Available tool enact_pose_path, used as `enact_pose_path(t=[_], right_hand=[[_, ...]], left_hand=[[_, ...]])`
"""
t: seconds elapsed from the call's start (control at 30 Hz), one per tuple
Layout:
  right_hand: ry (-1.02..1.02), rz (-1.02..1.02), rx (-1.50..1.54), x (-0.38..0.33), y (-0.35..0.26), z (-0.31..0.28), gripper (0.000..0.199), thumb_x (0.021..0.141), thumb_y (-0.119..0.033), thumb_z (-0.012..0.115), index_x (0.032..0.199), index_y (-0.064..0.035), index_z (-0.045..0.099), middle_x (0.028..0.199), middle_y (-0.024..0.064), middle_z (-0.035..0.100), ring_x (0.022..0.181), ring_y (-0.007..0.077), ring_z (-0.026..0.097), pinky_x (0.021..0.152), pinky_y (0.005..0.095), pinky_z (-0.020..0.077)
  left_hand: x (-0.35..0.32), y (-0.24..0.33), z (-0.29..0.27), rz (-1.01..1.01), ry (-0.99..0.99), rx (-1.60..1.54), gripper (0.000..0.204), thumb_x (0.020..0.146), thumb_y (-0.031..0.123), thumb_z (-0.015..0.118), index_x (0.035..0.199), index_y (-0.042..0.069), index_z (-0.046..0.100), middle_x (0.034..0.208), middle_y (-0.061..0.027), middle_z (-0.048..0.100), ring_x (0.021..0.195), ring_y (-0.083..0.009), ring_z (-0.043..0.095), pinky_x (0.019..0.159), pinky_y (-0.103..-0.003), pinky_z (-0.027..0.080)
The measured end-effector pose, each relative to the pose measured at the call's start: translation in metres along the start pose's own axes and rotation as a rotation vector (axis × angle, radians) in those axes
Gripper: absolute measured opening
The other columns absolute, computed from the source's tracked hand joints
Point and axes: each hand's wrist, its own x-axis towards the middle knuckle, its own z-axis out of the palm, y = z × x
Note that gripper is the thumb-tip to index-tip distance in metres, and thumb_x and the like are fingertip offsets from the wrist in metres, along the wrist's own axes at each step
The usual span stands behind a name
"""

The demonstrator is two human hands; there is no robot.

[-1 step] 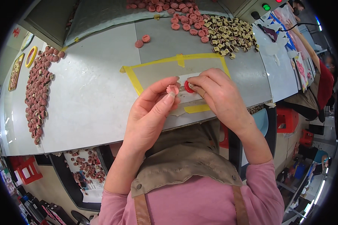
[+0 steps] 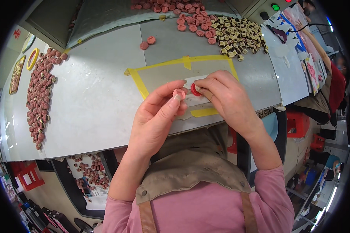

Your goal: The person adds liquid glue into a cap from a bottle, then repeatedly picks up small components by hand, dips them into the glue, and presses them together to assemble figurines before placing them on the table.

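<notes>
My left hand (image 2: 153, 112) pinches a small pink piece with a scalloped rim (image 2: 179, 93) between thumb and fingers, its hollow side turned up. Close beside it, my right hand (image 2: 229, 99) is closed over a red round piece (image 2: 194, 90). At the right fingertips a small pale, speckled piece (image 2: 198, 89) shows against the red one; the fingers partly cover both. Both hands are over a pale strip (image 2: 190, 80) inside a frame of yellow tape (image 2: 159, 66) on the grey tabletop.
Loose pink scalloped pieces (image 2: 192, 21) lie at the back, next to a heap of cream-and-dark pieces (image 2: 241, 37). A long pile of dusky-pink finished-looking pieces (image 2: 39, 105) runs along the left. A grey metal machine with a green button (image 2: 275, 7) stands back right. Another person's arm (image 2: 319, 48) is at far right.
The pink piece in my left hand has tilted slightly; both hands otherwise keep their places.
</notes>
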Motion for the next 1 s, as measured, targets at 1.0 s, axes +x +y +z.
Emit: enact_pose_path(t=[1.0], right_hand=[[0.266,-0.079,0.410,-0.024,-0.014,0.015,0.025,0.084,-0.011,0.068,0.107,-0.0049,0.059,0.099,0.0081,0.062,0.091,0.0250,0.060,0.077,0.0330,0.0493]], left_hand=[[-0.005,-0.013,0.023,0.185,0.016,0.475,0.031,0.096,0.004,0.052,0.126,-0.001,0.049,0.105,-0.0076,0.059,0.096,-0.0123,0.058,0.086,-0.025,0.048]])
